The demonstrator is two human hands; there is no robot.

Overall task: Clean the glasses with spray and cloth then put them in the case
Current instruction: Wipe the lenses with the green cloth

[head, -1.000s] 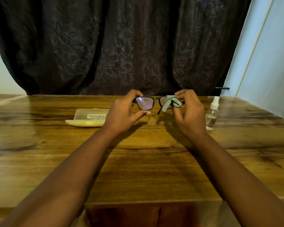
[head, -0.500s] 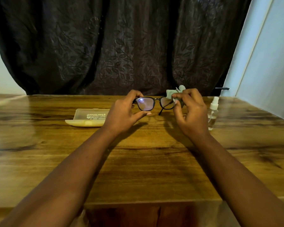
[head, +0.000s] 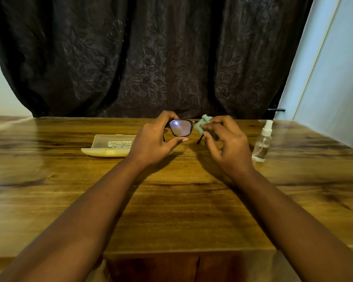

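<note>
- the left hand (head: pixel 154 142) pinches the black-framed glasses (head: pixel 181 128) by their left lens rim, thumb below and fingers on top, above the brown wooden table (head: pixel 171 200).
- the right hand (head: pixel 228 143) pinches a pale green cloth (head: pixel 202 125) against the other lens.
- a translucent yellowish case (head: pixel 108 147) lies open left of the left hand.
- a clear spray bottle (head: pixel 262 142) stands just right of the right hand.

Your left hand (head: pixel 154 142) pinches the glasses (head: pixel 181 128) above the counter (head: pixel 171 200); your right hand (head: pixel 229 145) presses the green cloth (head: pixel 203 124) on the right lens. Case (head: pixel 109 146) left, spray bottle (head: pixel 262 144) right.
</note>
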